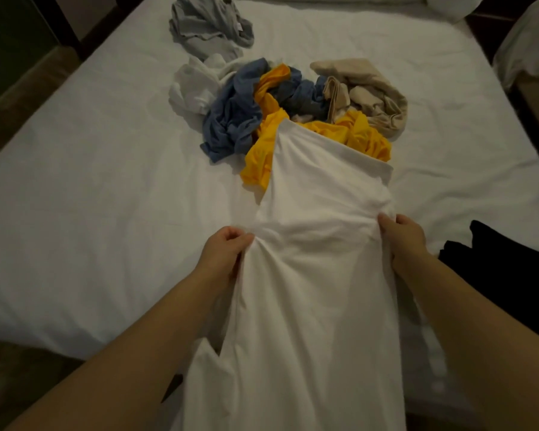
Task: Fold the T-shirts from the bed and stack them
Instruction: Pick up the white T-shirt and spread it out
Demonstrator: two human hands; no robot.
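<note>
Left hand (223, 255) and right hand (402, 236) each pinched white T-shirt (318, 244) edges, near end cut off, far end hid yellow shirt (352, 135)

**Where Things Lie on the Bed**

The T-shirt (318, 275) runs straight away from me across the bed (91, 181). Its near end reaches past the bed's near edge toward me, and its far end lies on the near side of the heap of T-shirts (262, 113). My left grip (227, 250) holds its left edge and my right grip (402, 234) its right edge (both about midway along). The heap sits mid-bed. Behind it, to the left, lies a separate crumpled garment (209, 26). A pillow (448, 4) lies at the far right corner. Another garment (504, 269) lies just right of my right grip.
</note>
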